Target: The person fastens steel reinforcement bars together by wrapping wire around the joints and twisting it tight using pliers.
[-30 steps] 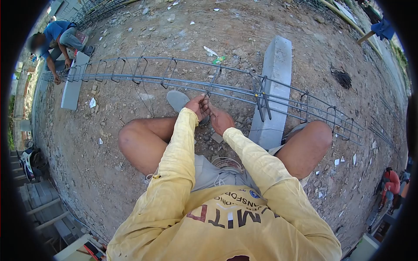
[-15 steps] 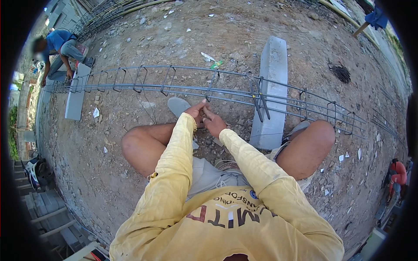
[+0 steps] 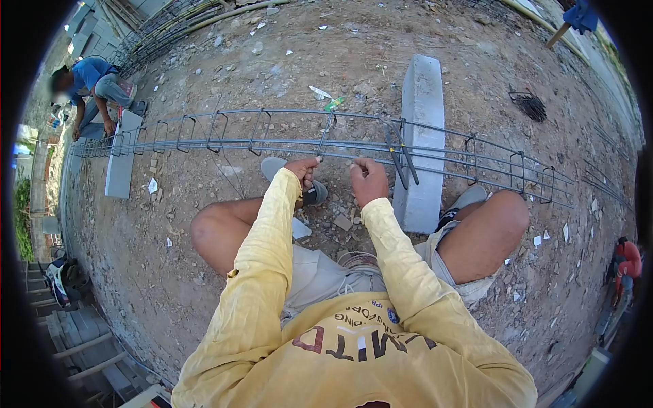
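Note:
A long cage of steel bars with stirrups (image 3: pixel 272 144) runs across in front of my knees. My left hand (image 3: pixel 303 170) is closed by the cage's near bar, just below a stirrup (image 3: pixel 325 133); what its fingers pinch is too small to make out. To its right, my right hand (image 3: pixel 368 179) is held just below the same bar, fingers curled together, any object in them too small to see. Pliers with dark handles (image 3: pixel 401 158) hang on the cage, near the right concrete block (image 3: pixel 423 109) under the bars.
A co-worker in blue (image 3: pixel 95 81) bends over the far left end by another block (image 3: pixel 122 166). Dark wire (image 3: pixel 529 105) lies at the upper right. A person in red (image 3: pixel 628 262) is at the far right. A green wrapper (image 3: pixel 334 104) lies beyond the cage.
My hands, together before, have come apart, the right one moving to the right and up toward the bar. The view has shifted slightly.

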Available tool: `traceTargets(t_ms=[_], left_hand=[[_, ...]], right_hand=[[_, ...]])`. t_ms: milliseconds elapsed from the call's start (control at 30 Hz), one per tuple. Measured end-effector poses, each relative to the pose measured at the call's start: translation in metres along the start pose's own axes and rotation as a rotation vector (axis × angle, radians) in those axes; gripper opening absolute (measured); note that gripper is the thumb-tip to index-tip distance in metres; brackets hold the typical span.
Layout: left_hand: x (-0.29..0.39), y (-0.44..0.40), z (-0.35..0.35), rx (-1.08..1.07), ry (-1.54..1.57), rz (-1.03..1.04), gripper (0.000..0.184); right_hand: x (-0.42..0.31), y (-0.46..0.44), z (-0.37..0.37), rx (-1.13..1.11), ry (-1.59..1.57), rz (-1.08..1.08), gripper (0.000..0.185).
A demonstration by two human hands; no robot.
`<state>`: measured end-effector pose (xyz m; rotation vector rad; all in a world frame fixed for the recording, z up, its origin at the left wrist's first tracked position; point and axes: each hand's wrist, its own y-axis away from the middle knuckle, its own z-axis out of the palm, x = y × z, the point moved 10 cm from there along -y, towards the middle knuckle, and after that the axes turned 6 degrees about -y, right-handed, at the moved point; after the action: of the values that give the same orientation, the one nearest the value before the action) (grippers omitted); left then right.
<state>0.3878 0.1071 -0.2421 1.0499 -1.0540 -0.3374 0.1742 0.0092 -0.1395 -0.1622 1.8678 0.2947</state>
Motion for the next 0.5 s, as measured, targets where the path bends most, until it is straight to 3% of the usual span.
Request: traceTargets(t_ms=[67, 167, 233, 433, 500], left_hand=[[0.012, 0.001, -0.007, 0.089, -0.166, 0.021, 0.029], [0.031, 0.007, -0.013, 0.222, -0.443, 0.069, 0.031], [0.042, 0.010, -0.016, 0.323, -0.612, 0.134, 0.035], [0.035, 0.021, -0.017, 0.285, -0.494, 0.152, 0.043], [0.063, 0.022, -0.026, 0.387, -0.796, 0.219, 0.044]], right_hand=[[-0.034, -0.021, -0.042, 0.173, 0.333, -0.124, 0.028], [-0.040, -0.031, -0.072, 0.251, 0.584, 0.040, 0.038], [-0.018, -0.032, -0.074, 0.182, 0.622, 0.151, 0.043], [0.010, -0.040, -0.084, 0.146, 0.576, 0.221, 0.044], [0.012, -0.045, -0.085, 0.179, 0.553, 0.190, 0.039]])
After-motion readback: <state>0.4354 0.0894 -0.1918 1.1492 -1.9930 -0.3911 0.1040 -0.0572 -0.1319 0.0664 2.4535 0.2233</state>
